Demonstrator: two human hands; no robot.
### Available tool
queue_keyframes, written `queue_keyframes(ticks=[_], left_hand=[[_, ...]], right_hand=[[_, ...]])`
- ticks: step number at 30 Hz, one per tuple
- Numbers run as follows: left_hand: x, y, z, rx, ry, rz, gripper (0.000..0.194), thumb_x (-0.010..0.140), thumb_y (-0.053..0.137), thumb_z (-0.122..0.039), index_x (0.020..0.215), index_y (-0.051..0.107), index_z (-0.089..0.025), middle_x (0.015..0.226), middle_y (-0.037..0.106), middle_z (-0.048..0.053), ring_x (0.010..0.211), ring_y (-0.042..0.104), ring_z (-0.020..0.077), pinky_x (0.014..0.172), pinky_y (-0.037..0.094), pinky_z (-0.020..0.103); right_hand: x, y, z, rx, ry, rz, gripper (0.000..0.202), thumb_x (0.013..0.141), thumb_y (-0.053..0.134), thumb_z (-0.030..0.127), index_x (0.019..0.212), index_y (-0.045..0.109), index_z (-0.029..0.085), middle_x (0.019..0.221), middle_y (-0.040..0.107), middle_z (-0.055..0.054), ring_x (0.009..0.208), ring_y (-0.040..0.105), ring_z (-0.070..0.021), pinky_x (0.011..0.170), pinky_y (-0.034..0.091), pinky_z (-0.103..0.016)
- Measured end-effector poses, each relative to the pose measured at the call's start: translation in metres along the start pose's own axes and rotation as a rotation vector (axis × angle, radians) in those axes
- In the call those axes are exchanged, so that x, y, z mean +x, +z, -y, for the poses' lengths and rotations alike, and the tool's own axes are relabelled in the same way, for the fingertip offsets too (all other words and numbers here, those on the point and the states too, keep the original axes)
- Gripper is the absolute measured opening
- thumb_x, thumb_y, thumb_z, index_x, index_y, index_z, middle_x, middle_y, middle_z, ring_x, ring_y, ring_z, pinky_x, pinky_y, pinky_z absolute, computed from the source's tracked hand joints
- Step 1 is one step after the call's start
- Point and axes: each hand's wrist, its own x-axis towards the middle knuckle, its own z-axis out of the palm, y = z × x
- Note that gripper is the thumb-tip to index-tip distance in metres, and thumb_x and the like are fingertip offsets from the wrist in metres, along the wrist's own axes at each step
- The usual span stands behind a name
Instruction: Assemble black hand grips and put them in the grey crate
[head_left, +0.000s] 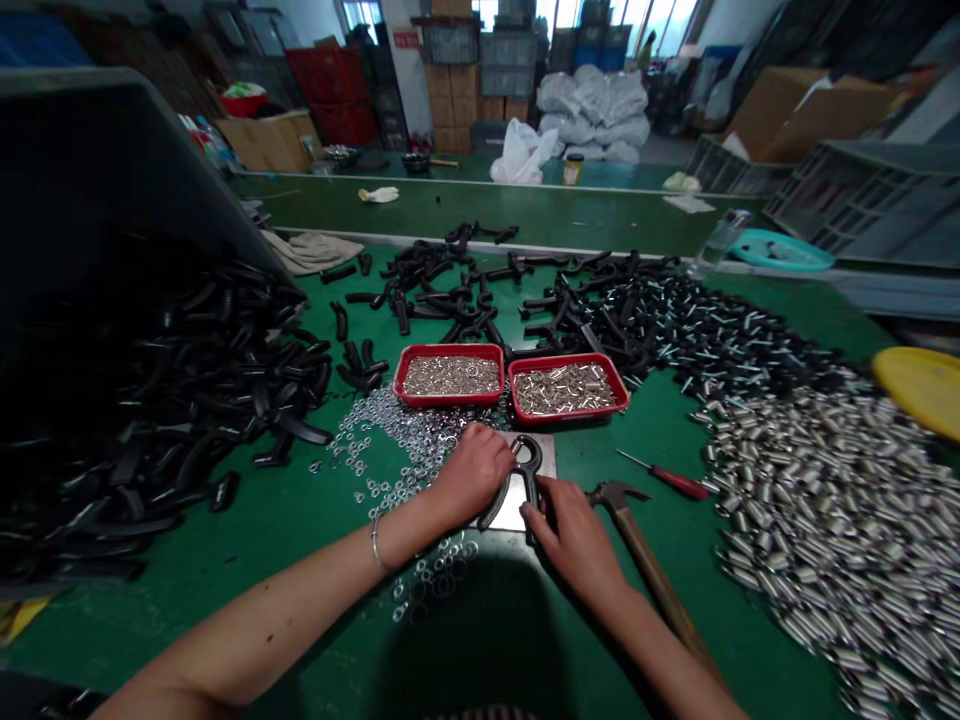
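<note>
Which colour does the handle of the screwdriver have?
The screwdriver handle is red, best seen in the head view.

The green surface (300, 545) carried a heap of curved black parts (255, 390) on the left. Near the middle, a left red tray (450, 402) and a right red tray (577, 415) stood side by side. Small metal rings (397, 425) were strewn around the left one's near side. A pale metal plate (504, 518) lay flat closer in; right of it rested a wooden-handled hammer (649, 550), a red-handled screwdriver (679, 482) and piled silvery cylinders (832, 490).
</note>
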Motion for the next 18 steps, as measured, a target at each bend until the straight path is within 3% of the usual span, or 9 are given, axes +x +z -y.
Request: queue_keyframes(ticks=[5,9,12,18], left_hand=[[0.001,0.003,-0.002,0.125,0.137,-0.004,0.031,0.099,0.039,-0.013,0.088,0.067,-0.011,0.087,0.063,0.012,0.088,0.053,0.0253,0.089,0.037,0.045],[0.002,0.006,0.005,-0.014,0.033,0.001,0.03,0.101,0.041,-0.021,0.091,0.068,-0.013,0.088,0.064,0.011,0.088,0.054,0.0244,0.084,0.039,0.041],[0.001,0.006,0.011,-0.105,-0.005,0.0,0.029,0.101,0.043,-0.026,0.094,0.068,-0.013,0.091,0.066,0.01,0.092,0.055,0.0242,0.085,0.04,0.04],[-0.002,0.005,0.016,-0.265,-0.07,0.001,0.021,0.099,0.05,-0.027,0.096,0.068,-0.017,0.094,0.068,0.007,0.094,0.057,0.0228,0.088,0.04,0.039]], right_hand=[[-0.027,-0.025,-0.026,-0.069,-0.039,-0.058,0.036,0.098,0.049,0.033,0.131,0.054,0.02,0.119,0.064,-0.012,0.11,0.057,-0.0279,0.098,0.045,-0.045],[-0.067,-0.046,-0.059,-0.253,0.002,-0.1,0.039,0.096,0.05,0.033,0.134,0.055,0.024,0.123,0.062,-0.013,0.108,0.055,-0.0311,0.096,0.047,-0.05],[-0.09,-0.053,-0.073,-0.326,0.031,-0.075,0.048,0.096,0.05,0.032,0.143,0.048,0.028,0.124,0.06,-0.012,0.104,0.057,-0.0311,0.092,0.049,-0.05],[-0.102,-0.049,-0.081,-0.394,0.05,-0.064,0.059,0.095,0.039,0.02,0.153,0.033,0.031,0.112,0.062,-0.013,0.091,0.059,-0.0286,0.082,0.053,-0.047]])
